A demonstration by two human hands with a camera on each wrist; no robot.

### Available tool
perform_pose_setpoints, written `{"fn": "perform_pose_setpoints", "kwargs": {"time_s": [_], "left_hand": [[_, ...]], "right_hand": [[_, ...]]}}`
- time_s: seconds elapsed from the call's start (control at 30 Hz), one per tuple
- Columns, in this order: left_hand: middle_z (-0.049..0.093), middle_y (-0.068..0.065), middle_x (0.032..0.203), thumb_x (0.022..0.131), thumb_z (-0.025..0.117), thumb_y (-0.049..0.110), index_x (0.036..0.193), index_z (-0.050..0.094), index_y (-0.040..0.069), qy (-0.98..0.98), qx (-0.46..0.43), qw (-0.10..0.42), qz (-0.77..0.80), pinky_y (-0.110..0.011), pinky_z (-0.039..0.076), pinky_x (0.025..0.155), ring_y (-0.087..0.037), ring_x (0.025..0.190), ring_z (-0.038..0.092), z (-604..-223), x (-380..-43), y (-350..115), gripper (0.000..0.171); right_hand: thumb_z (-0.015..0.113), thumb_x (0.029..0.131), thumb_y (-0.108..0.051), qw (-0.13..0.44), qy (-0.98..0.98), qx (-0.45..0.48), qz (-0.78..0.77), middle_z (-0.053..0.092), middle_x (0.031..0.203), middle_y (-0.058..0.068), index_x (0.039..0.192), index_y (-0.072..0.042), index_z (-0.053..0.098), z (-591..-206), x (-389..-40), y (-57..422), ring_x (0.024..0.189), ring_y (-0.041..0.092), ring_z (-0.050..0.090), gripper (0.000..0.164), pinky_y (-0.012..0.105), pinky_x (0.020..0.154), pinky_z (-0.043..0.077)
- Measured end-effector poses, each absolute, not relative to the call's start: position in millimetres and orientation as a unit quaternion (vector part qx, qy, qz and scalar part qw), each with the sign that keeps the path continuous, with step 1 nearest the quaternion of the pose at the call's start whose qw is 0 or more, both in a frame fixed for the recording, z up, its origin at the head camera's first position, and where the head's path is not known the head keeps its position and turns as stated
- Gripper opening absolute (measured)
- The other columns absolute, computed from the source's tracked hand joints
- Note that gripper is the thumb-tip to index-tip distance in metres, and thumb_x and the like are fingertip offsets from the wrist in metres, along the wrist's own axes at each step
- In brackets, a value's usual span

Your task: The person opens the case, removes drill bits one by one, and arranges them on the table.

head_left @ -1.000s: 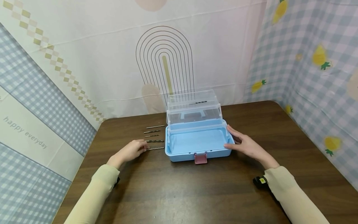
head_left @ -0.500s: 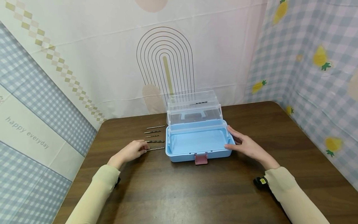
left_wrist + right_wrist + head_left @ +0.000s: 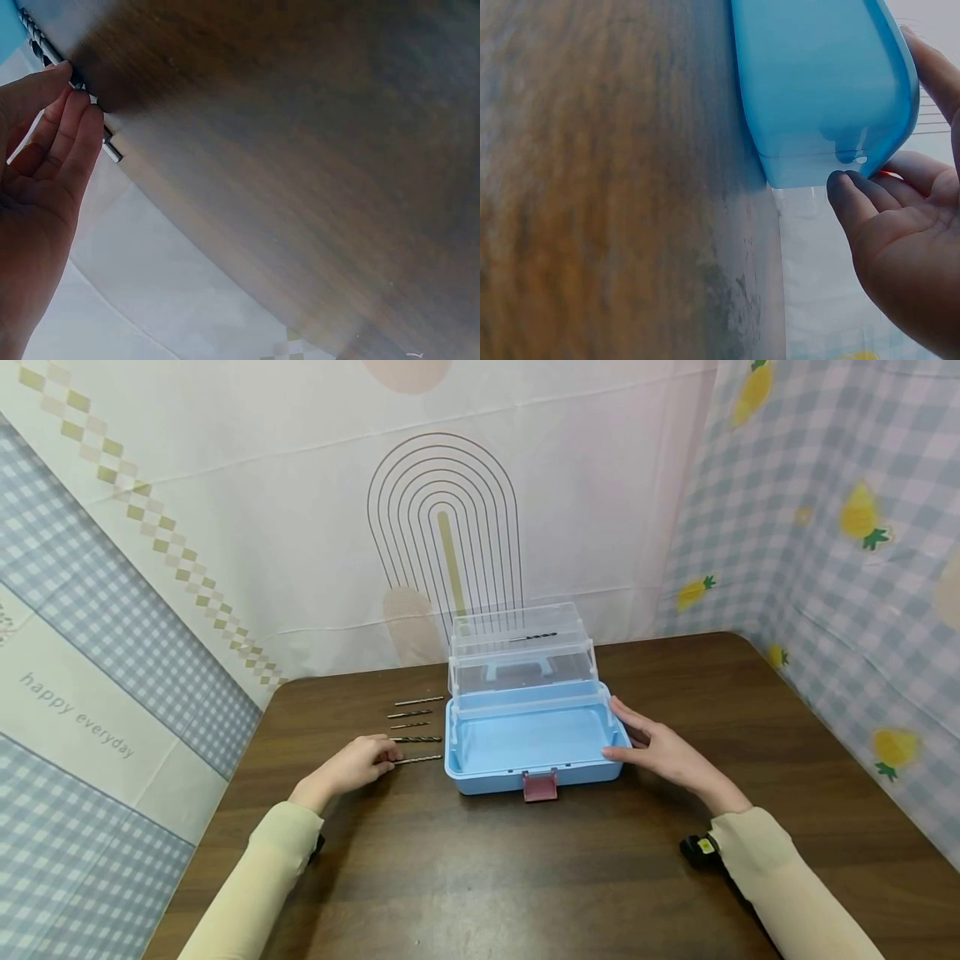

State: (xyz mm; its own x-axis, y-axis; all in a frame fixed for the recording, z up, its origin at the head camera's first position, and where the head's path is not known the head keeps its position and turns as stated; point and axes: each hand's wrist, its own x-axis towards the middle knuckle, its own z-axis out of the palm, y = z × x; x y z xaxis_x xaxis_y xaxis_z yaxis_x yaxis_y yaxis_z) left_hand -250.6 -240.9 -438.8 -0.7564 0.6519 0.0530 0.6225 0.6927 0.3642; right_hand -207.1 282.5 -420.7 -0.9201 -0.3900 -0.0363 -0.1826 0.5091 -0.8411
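My left hand (image 3: 362,762) is at the left, with thumb and fingertips pinching the end of the nearest drill bit (image 3: 420,760), which lies on the table. In the left wrist view the twisted tip of that drill bit (image 3: 41,41) sticks out past the thumb. Several more drill bits (image 3: 417,739) lie in a rough column behind it. The light blue toolbox (image 3: 536,739) stands with its clear tiers raised and its lower tray bare. My right hand (image 3: 660,756) holds the toolbox's right end, as the right wrist view also shows at the blue wall (image 3: 817,90).
A dark drill bit (image 3: 540,636) lies in the upper clear tray (image 3: 517,647). The pink latch (image 3: 539,786) hangs down at the box's front. The brown table (image 3: 480,877) backs onto a patterned cloth (image 3: 300,527).
Both hands stay almost where they were, and the toolbox and drill bits keep their places. Only a slight shift of the head view shows.
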Motion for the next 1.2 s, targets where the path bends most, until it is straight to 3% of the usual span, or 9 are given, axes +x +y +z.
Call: {"fn": "perform_pose_setpoints", "kwargs": {"time_s": [0.53, 0.77, 1.07, 1.2], "left_hand": [[0.064, -0.002, 0.092, 0.091, 0.07, -0.001, 0.101, 0.071, 0.006, 0.923, 0.333, 0.05, 0.188, -0.031, 0.052, 0.071, -0.01, 0.079, 0.058, -435, -250, -239, 0.012], [0.068, -0.002, 0.096, 0.089, 0.073, 0.0, 0.103, 0.072, 0.004, 0.919, 0.328, 0.034, 0.217, -0.036, 0.054, 0.077, -0.015, 0.085, 0.063, -427, -251, -240, 0.015], [0.069, -0.013, 0.103, 0.091, 0.072, 0.002, 0.111, 0.07, -0.002, 0.926, 0.276, 0.0, 0.259, -0.043, 0.055, 0.082, -0.023, 0.091, 0.065, -386, -262, -255, 0.021], [0.069, -0.014, 0.107, 0.093, 0.072, 0.007, 0.114, 0.07, 0.001, 0.931, 0.252, -0.017, 0.265, -0.046, 0.054, 0.088, -0.026, 0.096, 0.065, -364, -268, -265, 0.022]], "right_hand": [[0.072, 0.095, -0.036, 0.111, 0.858, -0.164, -0.474, 0.008, 0.168, 0.008, 0.162, -0.02, 0.017, -421, -208, 283, 0.151, 0.037, 0.017, 0.089, 0.055, 0.114, 0.028], [0.072, 0.095, -0.036, 0.109, 0.86, -0.169, -0.468, 0.008, 0.168, 0.011, 0.162, -0.019, 0.016, -422, -208, 282, 0.151, 0.038, 0.016, 0.089, 0.055, 0.114, 0.028], [0.071, 0.095, -0.036, 0.11, 0.857, -0.171, -0.473, 0.008, 0.168, 0.009, 0.162, -0.019, 0.016, -423, -208, 282, 0.151, 0.038, 0.016, 0.089, 0.055, 0.114, 0.027], [0.072, 0.095, -0.036, 0.107, 0.859, -0.17, -0.47, 0.008, 0.168, 0.009, 0.162, -0.019, 0.016, -423, -208, 282, 0.151, 0.038, 0.016, 0.089, 0.055, 0.114, 0.028]]}}
